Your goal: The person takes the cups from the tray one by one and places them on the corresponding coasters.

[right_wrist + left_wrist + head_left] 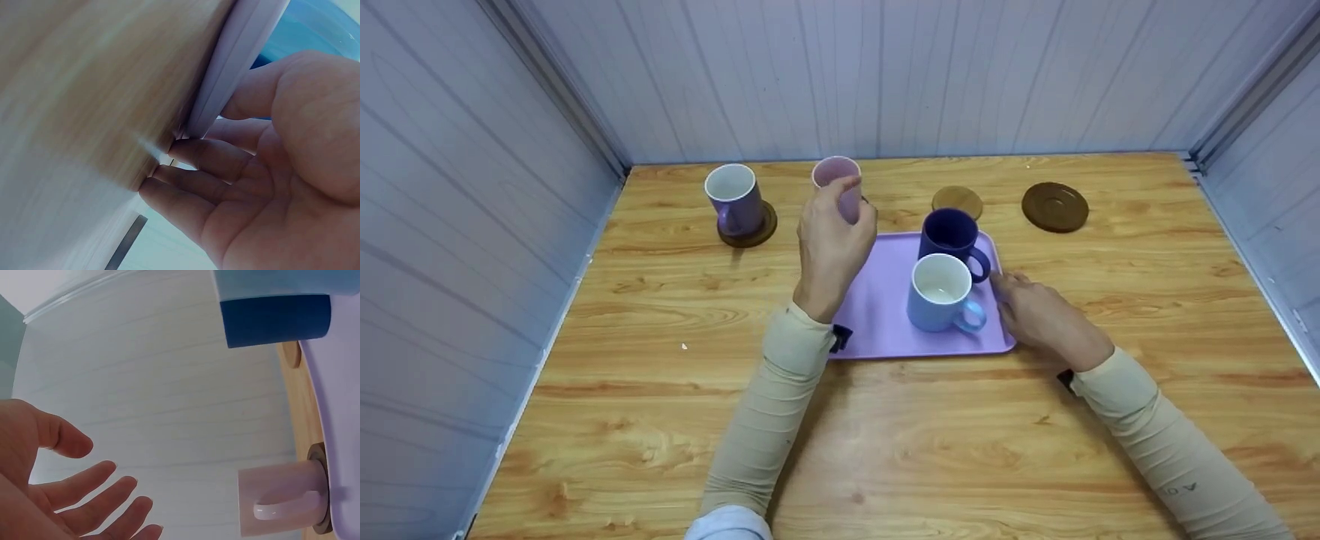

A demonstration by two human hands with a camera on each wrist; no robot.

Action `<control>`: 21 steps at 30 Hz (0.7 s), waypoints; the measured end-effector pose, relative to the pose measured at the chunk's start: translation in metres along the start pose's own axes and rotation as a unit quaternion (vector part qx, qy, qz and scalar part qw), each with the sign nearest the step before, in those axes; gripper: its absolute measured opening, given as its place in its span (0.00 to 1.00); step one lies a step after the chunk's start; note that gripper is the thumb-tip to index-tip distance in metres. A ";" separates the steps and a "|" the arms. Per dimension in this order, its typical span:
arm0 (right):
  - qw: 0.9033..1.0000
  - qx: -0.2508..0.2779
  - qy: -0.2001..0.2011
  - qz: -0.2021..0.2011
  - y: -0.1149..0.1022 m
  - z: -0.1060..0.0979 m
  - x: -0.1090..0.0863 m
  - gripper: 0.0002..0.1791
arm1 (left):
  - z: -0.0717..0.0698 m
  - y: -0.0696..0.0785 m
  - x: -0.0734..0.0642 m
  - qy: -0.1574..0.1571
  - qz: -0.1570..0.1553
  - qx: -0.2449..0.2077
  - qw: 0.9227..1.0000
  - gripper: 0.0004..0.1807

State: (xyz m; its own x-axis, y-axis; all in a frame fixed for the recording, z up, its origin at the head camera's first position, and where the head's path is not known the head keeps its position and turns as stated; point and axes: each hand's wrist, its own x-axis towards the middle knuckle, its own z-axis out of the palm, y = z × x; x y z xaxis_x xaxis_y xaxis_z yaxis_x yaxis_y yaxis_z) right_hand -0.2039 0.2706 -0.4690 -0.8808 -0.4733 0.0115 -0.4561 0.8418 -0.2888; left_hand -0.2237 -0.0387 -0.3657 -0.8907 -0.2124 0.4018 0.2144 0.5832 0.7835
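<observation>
My left hand [834, 244] hovers over the left part of the lilac tray [877, 311], its fingers spread apart and touching nothing in the left wrist view. Just beyond it, a pink mug [281, 481] stands on a brown coaster [319, 455], partly hidden by the hand in the head view. A light blue mug [931, 307] and a dark blue mug [949, 234] stand close together on the tray's right side. At the tray's right edge, my right hand [1039, 315] pinches the rim, thumb over it and fingertips low against the table.
At the back left, a purple mug [741, 210] with a white inside stands on a dark coaster [761, 236]. A light wooden coaster [958, 201] lies behind the tray, a dark brown one [1056, 207] farther right. Panelled walls [825, 82] border the wooden table [660, 420].
</observation>
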 end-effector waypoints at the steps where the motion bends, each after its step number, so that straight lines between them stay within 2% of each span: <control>1: 1.000 0.000 0.003 -0.003 0.000 0.000 0.000 0.25 | 0.001 -0.001 -0.002 -0.001 0.013 0.005 1.000 0.18; 6: 1.000 0.000 0.013 -0.011 0.000 0.001 0.000 0.23 | 0.004 -0.009 -0.010 -0.018 0.064 0.029 0.997 0.15; 9: 1.000 -0.001 0.013 -0.010 -0.001 0.001 0.001 0.23 | 0.004 -0.018 -0.014 -0.036 0.081 0.051 0.995 0.14; 14: 1.000 -0.004 0.007 -0.008 -0.001 0.001 0.001 0.24 | 0.001 -0.034 -0.021 -0.069 0.060 0.098 0.991 0.16; 21: 1.000 -0.007 -0.002 0.001 0.000 0.000 0.001 0.26 | -0.002 -0.058 -0.028 -0.095 0.042 0.127 0.986 0.17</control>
State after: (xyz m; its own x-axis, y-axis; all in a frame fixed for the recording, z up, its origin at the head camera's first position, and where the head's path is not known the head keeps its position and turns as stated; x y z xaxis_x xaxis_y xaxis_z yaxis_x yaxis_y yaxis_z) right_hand -0.2048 0.2700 -0.4694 -0.8809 -0.4733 0.0069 -0.4567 0.8460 -0.2752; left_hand -0.2101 -0.0675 -0.4215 -0.9382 -0.0183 0.3455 0.2050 0.7751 0.5977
